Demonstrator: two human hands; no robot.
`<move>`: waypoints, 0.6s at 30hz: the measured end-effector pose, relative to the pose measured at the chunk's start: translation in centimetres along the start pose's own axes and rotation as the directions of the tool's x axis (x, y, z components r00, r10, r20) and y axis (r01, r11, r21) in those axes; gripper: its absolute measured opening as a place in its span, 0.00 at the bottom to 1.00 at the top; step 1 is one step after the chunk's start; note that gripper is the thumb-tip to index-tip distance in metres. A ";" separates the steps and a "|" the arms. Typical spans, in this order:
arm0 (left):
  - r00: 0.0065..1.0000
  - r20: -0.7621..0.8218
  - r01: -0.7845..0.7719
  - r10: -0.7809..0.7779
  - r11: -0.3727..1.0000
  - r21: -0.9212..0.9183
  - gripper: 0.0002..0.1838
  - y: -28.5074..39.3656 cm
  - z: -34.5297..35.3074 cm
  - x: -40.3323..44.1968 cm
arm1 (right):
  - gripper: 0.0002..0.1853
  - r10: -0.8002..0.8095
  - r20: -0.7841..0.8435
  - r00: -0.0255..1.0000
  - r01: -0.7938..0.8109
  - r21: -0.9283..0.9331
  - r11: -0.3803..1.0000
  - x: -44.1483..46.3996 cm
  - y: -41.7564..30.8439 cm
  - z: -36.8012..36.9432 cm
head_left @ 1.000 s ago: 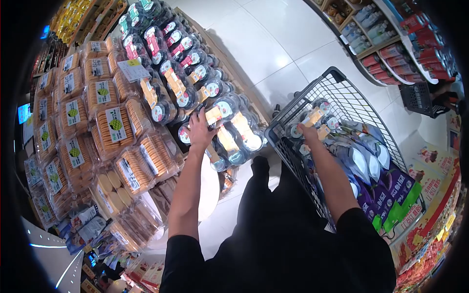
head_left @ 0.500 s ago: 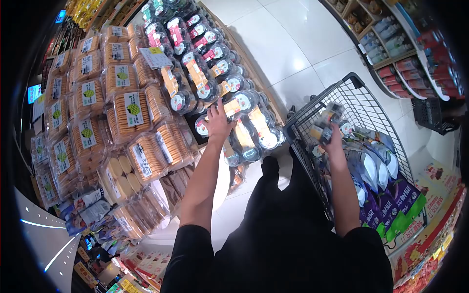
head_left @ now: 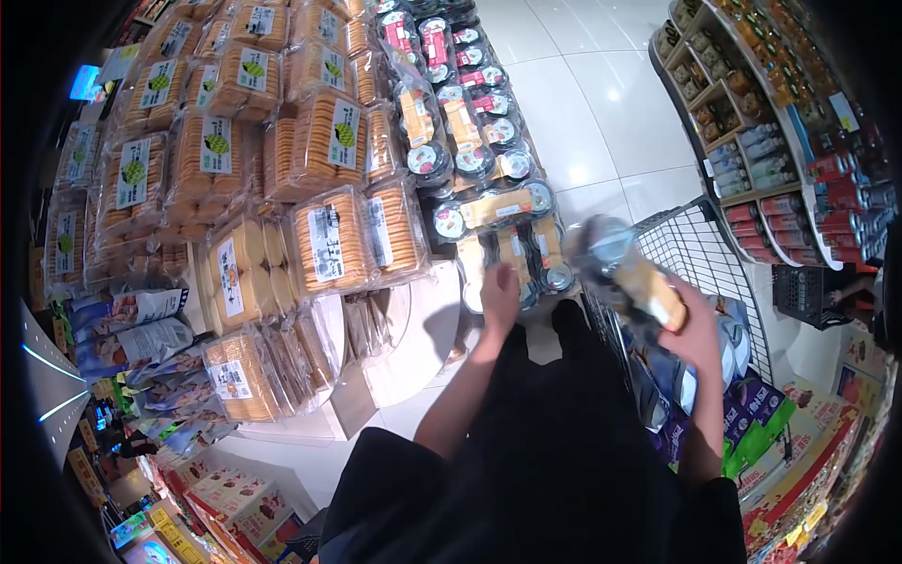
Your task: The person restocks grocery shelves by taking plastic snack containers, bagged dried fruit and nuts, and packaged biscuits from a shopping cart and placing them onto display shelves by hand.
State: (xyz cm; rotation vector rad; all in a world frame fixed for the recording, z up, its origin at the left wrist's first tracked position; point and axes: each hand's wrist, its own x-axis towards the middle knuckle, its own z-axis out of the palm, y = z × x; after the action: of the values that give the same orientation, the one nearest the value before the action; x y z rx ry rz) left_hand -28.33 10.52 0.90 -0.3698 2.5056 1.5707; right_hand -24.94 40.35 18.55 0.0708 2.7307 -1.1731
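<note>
My right hand (head_left: pixel 693 324) is closed around a pack of clear-lidded cups (head_left: pixel 648 287) in a yellow-orange sleeve, blurred by motion. That pack is held in the air above the near left side of a black wire shopping cart (head_left: pixel 752 324). Over on the display, my left hand (head_left: pixel 501 299) is at the front row of similar upright cup packs (head_left: pixel 517 249). Its fingers point away from me and are too blurred to show whether they grip one. Another yellow-sleeved pack (head_left: pixel 498 208) lies crosswise just beyond that hand.
Purple-and-green bags (head_left: pixel 723 418) lie in the cart. Wrapped biscuit packs (head_left: pixel 329 240) are piled high to the left of the cup packs. A shelf of bottles and jars (head_left: pixel 752 155) stands at the right, with a black basket (head_left: pixel 803 293) near its foot. Tiled floor (head_left: pixel 592 103) runs between them.
My right hand has lifted the cup pack from inside the cart, up and toward the display. My left hand has come nearer to me, to the front row. The view has shifted left.
</note>
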 end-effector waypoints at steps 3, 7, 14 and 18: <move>0.875 0.374 0.454 -0.309 0.791 -0.410 0.17 -3.6 0.3 -3.4 | 0.35 -0.237 0.143 0.961 0.262 -0.187 0.947 5.0 -4.6 5.2; 0.759 0.643 0.650 -0.102 0.145 -0.746 0.20 -2.5 0.3 -3.7 | 0.33 -0.406 0.346 0.846 0.494 -0.220 0.841 11.4 -3.1 15.7; 0.698 0.598 0.602 -0.392 -0.129 -0.788 0.34 -5.4 2.4 2.7 | 0.27 -0.591 0.111 0.799 0.593 -0.310 0.743 12.0 -0.3 21.1; 0.651 0.612 0.703 -0.449 0.051 -0.710 0.38 -5.5 3.2 3.7 | 0.15 -0.415 -0.298 0.859 0.380 -0.171 0.909 8.0 0.6 15.2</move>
State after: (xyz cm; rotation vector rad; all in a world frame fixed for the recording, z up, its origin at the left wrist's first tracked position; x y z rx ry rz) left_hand -30.21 10.66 -6.24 -1.0935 0.6584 2.1997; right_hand -30.66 29.58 6.40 -0.3664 3.2095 -1.1967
